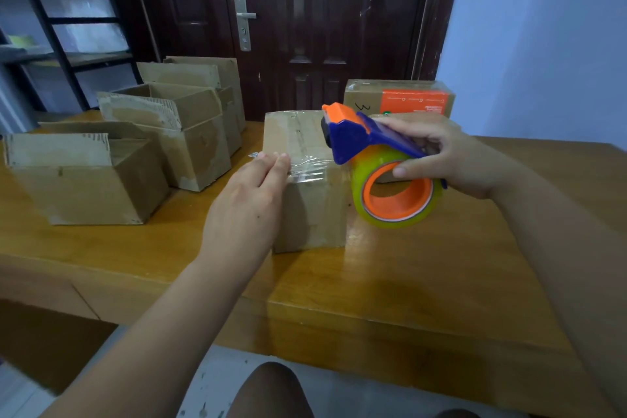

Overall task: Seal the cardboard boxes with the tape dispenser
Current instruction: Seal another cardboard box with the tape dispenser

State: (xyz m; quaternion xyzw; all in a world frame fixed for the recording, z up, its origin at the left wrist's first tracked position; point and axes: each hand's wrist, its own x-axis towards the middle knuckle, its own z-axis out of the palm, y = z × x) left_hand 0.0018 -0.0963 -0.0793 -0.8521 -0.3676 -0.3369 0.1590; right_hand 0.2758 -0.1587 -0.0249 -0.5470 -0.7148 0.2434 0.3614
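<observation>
Where the closed box [310, 207] stands: on the wooden table [424, 282], near its middle, directly in front of the person
Clear tape [307, 170]: strip laid along the top of the closed box and folded over its near top edge
Tape dispenser [359, 141]: blue body with orange cutter head, held at the right edge of the closed box top, cutter head pointing away from the person; contact with the box cannot be told
Tape roll [390, 220]: yellowish and transparent on an orange core, mounted in the tape dispenser, just beside the right face of the closed box
Left hand [244, 207]: fingers straight and together, fingertips pressing flat on the clear tape at the near top edge; nothing gripped
Right hand [441, 153]: wrapped round the tape dispenser, fingers over the blue handle, thumb resting on the orange core
Open boxes [91, 187]: several, flaps up, grouped on the left part of the table
Labelled box [397, 100]: closed, orange label, at the far side of the table behind the right hand
Background: dark door [319, 27] behind the table
</observation>
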